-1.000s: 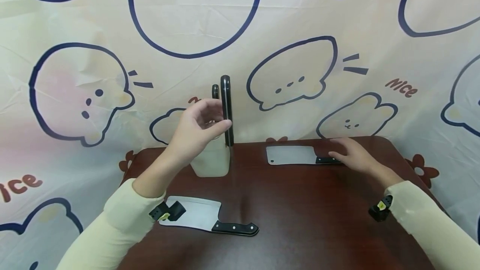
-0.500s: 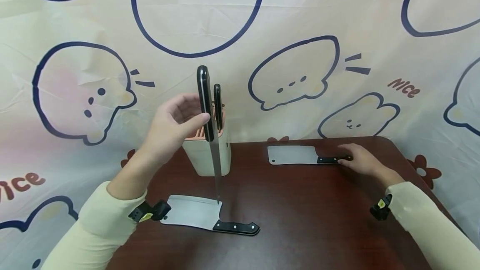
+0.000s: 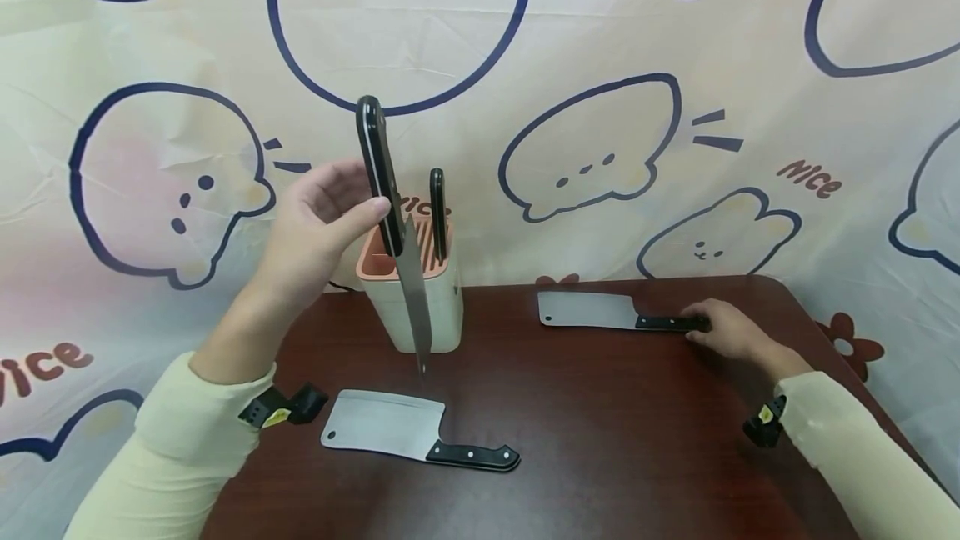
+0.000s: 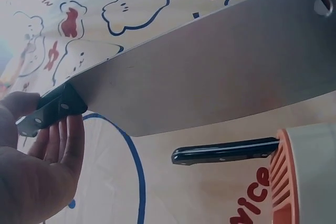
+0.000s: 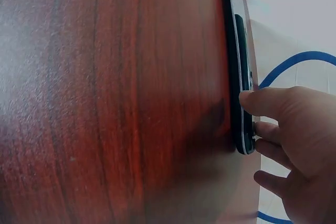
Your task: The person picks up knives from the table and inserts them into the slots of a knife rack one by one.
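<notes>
My left hand [image 3: 303, 232] holds a cleaver [image 3: 377, 177] upright by its black handle, blade pointing down, just in front of the knife block [image 3: 408, 315]. Seen from the left wrist, the cleaver's wide blade [image 4: 210, 72] has a hole near its far end, and thumb and fingers grip the handle. At the back right, my right hand [image 3: 727, 332] pinches the handle end of a second cleaver [image 3: 587, 309], which lies flat along the table's far edge. From the right wrist, the thumb presses one side of that handle [image 5: 243, 124] with fingers behind it.
A third cleaver [image 3: 386, 425] lies on the front left of the brown table [image 3: 622, 440], handle pointing right. One black-handled knife [image 3: 438, 211] stands in the block's slotted orange top. A patterned cloth [image 3: 465, 40] hangs behind the table.
My left hand has lifted its cleaver from over the block, moving left and up, so the block's top now shows. My right hand has slid right to the end of the other cleaver's handle.
</notes>
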{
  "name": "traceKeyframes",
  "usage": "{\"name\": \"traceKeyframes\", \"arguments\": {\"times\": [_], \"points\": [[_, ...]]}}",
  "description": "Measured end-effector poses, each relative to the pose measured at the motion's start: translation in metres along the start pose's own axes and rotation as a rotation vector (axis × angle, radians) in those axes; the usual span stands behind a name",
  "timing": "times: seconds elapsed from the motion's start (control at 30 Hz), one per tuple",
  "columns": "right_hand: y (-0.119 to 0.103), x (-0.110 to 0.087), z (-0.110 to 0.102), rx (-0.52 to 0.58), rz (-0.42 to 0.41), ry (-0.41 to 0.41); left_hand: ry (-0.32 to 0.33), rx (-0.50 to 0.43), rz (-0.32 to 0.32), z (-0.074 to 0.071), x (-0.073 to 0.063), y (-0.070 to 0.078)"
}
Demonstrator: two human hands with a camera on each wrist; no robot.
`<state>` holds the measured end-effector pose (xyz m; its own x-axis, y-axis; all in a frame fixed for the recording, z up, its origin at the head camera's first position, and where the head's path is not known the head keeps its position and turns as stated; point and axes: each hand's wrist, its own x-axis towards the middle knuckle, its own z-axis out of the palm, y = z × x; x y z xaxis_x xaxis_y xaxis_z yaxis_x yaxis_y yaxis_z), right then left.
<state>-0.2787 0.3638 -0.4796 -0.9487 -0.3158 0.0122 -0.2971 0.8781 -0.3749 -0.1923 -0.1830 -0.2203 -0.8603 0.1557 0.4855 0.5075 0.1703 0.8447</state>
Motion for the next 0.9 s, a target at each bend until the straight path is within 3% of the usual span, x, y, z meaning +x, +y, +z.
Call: {"name": "traceKeyframes", "arguments": {"times": [0.27,0.6,0.9], "points": [[0.001,-0.004,0.004,-0.007,0.011,0.002,0.043,-0.017,0.032,-0.005,0.009,0.012],[-0.005,-0.008,0.012,0.011,0.035,0.013,0.099,-0.103,0.065,-0.011,0.025,0.024],[-0.004,-0.006,0.016,-0.030,0.028,0.013,0.158,-0.166,0.085,-0.014,0.040,0.024]]}}
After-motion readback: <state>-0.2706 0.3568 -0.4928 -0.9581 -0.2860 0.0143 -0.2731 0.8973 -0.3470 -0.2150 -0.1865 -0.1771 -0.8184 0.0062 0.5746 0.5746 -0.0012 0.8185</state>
